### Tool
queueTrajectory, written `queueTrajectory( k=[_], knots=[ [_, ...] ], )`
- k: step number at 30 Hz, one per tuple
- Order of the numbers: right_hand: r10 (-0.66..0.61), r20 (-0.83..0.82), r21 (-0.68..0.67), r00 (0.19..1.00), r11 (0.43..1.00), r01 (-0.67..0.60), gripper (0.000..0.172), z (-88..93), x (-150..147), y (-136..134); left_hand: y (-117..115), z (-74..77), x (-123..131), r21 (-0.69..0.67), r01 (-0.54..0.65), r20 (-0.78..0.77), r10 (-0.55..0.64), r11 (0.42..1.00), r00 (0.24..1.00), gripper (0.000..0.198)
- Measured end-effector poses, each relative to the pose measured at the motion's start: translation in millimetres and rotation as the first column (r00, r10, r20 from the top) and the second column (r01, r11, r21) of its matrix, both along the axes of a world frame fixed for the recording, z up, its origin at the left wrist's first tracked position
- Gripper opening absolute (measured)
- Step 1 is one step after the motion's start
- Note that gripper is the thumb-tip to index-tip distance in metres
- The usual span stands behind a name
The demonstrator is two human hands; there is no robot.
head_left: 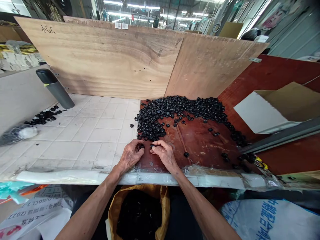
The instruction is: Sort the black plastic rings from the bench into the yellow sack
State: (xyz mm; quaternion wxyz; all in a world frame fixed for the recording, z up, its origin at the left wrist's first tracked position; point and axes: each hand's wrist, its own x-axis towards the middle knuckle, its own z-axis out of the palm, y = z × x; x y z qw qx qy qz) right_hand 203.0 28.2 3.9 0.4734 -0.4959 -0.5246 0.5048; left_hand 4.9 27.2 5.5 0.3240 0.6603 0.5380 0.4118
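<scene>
My left hand (pixel 131 154) rests at the seam between the white tiled surface and the red-brown board (pixel 200 146), its fingertips closed on a small black part (pixel 141 146). Close beside it, my right hand (pixel 163 151) pinches another small black part (pixel 151 145) between thumb and fingers. Just beyond both hands lies a large heap of small black parts (pixel 180 105), curving along the back of the board. A few loose ones are scattered on the board, one of them (pixel 186 154) to the right of my right hand. What exactly these parts are is too small to tell.
Below the table edge (pixel 82 176) an open yellow sack (pixel 165 206) holds dark pieces. A grey bottle (pixel 60 91) leans at the left, near more black pieces (pixel 45 116) and a plastic bag (pixel 15 133). Plywood panels (pixel 112 60) wall the back. An open carton (pixel 265 113) is at the right.
</scene>
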Motion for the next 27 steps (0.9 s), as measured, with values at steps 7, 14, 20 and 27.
queueTrajectory(
  k=[7, 14, 20, 27],
  knots=[
    [-0.04, 0.015, 0.109, 0.999, 0.993, 0.038, 0.025, 6.1, -24.6, 0.1, -1.2, 6.6, -1.0, -0.188, 0.172, 0.522, -0.05, 0.967, 0.851, 0.036],
    [-0.028, 0.037, 0.18, 0.999, 0.983, 0.021, 0.029, 1.9, -24.1, -2.1, -1.4, 3.1, 1.7, -0.096, 0.164, 0.463, -0.102, 0.982, 0.881, 0.028],
    [-0.054, 0.162, 0.233, 0.985, 0.972, 0.015, 0.028, 5.0, -25.9, -6.5, -3.3, 5.8, 2.6, -0.063, 0.148, 0.379, -0.114, 0.987, 0.918, 0.023],
    [0.017, 0.256, 0.248, 0.967, 0.965, -0.083, 0.02, 2.1, -23.7, -7.9, -3.5, 5.3, 1.4, -0.093, 0.138, 0.408, -0.089, 0.986, 0.909, 0.024]
  ],
)
